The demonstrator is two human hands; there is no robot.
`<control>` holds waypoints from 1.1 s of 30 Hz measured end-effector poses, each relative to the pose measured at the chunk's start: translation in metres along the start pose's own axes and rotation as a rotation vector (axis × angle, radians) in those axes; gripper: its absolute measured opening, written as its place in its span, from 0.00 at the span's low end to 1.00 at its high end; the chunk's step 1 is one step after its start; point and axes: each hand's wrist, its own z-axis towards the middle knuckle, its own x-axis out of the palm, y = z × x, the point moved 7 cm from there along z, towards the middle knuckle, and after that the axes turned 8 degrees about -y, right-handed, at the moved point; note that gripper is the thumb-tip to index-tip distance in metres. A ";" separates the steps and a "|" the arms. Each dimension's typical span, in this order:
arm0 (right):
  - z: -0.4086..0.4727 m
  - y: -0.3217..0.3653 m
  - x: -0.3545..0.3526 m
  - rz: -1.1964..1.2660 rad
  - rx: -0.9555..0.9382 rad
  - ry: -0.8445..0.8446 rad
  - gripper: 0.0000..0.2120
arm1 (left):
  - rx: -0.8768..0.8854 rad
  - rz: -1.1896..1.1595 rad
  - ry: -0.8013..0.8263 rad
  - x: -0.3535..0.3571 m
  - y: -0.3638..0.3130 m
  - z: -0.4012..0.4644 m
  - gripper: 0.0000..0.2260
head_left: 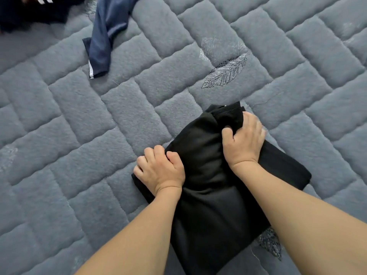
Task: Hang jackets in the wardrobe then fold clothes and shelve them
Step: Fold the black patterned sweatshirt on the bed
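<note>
A black garment lies folded into a rough rectangle on the grey quilted mattress. My left hand grips its left edge with curled fingers. My right hand clutches the bunched ribbed fabric at the garment's far corner. Both forearms reach in from the bottom of the view and cover part of the cloth.
A navy blue garment with a white stripe lies crumpled at the far left of the mattress. Dark clothes with white stripes sit at the top left corner. Embroidered leaf patterns mark the mattress.
</note>
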 end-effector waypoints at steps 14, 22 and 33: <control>0.017 -0.064 -0.058 -0.109 0.080 0.324 0.14 | 0.392 -0.087 0.106 -0.025 -0.057 0.010 0.24; 0.019 -0.064 -0.023 -0.069 -0.044 0.170 0.25 | 0.420 0.014 -0.053 0.010 -0.058 0.007 0.15; 0.062 0.013 0.009 0.176 -0.471 0.534 0.18 | 0.419 0.042 -0.040 0.011 -0.057 0.010 0.14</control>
